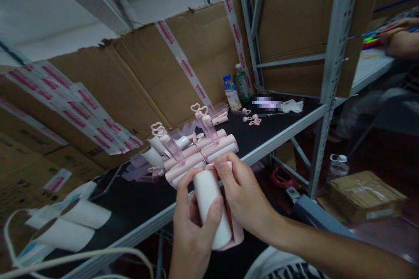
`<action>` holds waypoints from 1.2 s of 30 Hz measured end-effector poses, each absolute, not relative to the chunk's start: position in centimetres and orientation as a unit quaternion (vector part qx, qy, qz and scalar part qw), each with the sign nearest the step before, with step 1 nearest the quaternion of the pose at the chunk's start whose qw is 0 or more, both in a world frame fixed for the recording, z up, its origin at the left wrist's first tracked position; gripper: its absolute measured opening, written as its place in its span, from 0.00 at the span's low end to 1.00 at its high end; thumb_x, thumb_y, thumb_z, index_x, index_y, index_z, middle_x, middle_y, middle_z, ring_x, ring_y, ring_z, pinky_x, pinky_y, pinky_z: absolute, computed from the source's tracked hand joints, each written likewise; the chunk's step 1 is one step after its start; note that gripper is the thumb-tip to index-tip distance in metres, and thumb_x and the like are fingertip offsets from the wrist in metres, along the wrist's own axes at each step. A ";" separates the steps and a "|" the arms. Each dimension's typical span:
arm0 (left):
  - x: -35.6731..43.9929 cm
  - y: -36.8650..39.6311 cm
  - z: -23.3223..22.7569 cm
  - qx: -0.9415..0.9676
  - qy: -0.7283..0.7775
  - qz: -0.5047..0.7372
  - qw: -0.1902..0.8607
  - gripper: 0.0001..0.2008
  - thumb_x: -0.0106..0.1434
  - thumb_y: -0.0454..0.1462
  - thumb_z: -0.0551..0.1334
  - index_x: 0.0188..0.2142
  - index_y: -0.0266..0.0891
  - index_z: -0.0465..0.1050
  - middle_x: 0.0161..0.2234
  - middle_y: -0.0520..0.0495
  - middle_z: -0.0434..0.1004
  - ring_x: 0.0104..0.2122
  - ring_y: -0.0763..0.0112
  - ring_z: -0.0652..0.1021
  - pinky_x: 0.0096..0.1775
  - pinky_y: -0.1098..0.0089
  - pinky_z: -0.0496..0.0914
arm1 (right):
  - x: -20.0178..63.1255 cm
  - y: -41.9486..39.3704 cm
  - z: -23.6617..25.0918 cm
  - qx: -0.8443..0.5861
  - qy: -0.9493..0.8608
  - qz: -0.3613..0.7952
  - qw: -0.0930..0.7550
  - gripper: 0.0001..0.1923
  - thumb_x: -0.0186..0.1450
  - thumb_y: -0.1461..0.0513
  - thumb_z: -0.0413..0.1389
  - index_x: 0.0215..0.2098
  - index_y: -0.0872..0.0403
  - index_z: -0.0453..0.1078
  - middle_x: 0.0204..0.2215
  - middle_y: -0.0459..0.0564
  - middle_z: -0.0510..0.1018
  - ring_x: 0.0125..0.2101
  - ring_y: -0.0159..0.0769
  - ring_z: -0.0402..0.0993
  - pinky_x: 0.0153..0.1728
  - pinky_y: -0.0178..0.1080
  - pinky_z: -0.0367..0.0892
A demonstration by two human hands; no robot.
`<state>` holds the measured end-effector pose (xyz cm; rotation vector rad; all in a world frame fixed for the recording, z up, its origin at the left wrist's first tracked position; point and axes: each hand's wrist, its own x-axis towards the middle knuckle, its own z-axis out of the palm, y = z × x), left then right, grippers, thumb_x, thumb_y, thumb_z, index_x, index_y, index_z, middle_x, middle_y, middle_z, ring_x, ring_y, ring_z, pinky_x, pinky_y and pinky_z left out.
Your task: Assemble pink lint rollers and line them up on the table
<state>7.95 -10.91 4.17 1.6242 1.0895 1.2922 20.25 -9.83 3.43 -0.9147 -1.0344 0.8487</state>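
Observation:
Over the front of the shelf, both hands hold a white roll (pixel 211 202) seated in a pink casing (pixel 238 231). My left hand (pixel 193 226) wraps round its left side, thumb lying on the white surface. My right hand (pixel 244 194) grips the upper right edge, thumb and fingers pressed at the top end. Just beyond are several similar pink pieces (pixel 219 146) with white parts, lying side by side. Clear pink tubes with heart-shaped loops (pixel 158 129) stand among them.
Two large white rolls (pixel 87 213) lie at left beside white cables (pixel 124 251). Small pink parts (pixel 253 120), a blue-capped bottle (pixel 231 92) and a green bottle (pixel 242 83) are farther back. A metal upright (pixel 334 52) and a floor carton (pixel 368 194) are right. Another person's hand (pixel 404 37) works beyond.

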 end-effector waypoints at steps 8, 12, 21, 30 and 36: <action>9.1 -11.3 4.3 0.634 0.408 0.517 0.406 0.30 0.63 0.43 0.70 0.61 0.47 0.62 0.52 0.45 0.80 0.45 0.62 0.82 0.46 0.68 0.75 | 20.6 -9.6 3.9 -0.386 -0.447 0.414 0.693 0.20 0.75 0.46 0.52 0.35 0.51 0.66 0.30 0.43 0.72 0.31 0.34 0.70 0.32 0.36 0.64; 9.8 -11.5 4.3 0.605 0.398 0.539 0.431 0.38 0.61 0.42 0.72 0.64 0.48 0.53 0.48 0.44 0.83 0.45 0.60 0.84 0.47 0.65 0.76 | 21.0 -9.8 4.2 -0.354 -0.454 0.429 0.696 0.18 0.77 0.46 0.49 0.36 0.49 0.65 0.31 0.42 0.72 0.32 0.33 0.70 0.33 0.35 0.65; 7.8 -10.2 3.4 0.667 0.421 0.473 0.394 0.20 0.65 0.46 0.70 0.50 0.45 0.65 0.46 0.45 0.83 0.42 0.60 0.83 0.43 0.66 0.75 | 21.2 -10.3 4.1 -0.326 -0.490 0.437 0.680 0.20 0.77 0.43 0.45 0.46 0.48 0.67 0.39 0.46 0.76 0.37 0.36 0.73 0.38 0.35 0.68; 7.5 -10.8 3.5 0.702 0.390 0.447 0.393 0.19 0.69 0.45 0.67 0.57 0.50 0.67 0.54 0.48 0.81 0.52 0.60 0.81 0.53 0.65 0.71 | 20.7 -10.8 3.5 -0.309 -0.490 0.440 0.686 0.19 0.78 0.45 0.45 0.50 0.46 0.68 0.51 0.50 0.77 0.47 0.40 0.75 0.48 0.41 0.70; 7.9 -10.6 3.6 0.663 0.330 0.479 0.471 0.23 0.73 0.45 0.62 0.65 0.49 0.67 0.66 0.47 0.71 0.64 0.58 0.72 0.65 0.63 0.63 | 21.0 -10.6 2.9 -0.335 -0.495 0.430 0.677 0.21 0.77 0.43 0.44 0.58 0.44 0.66 0.58 0.51 0.76 0.57 0.43 0.74 0.60 0.47 0.66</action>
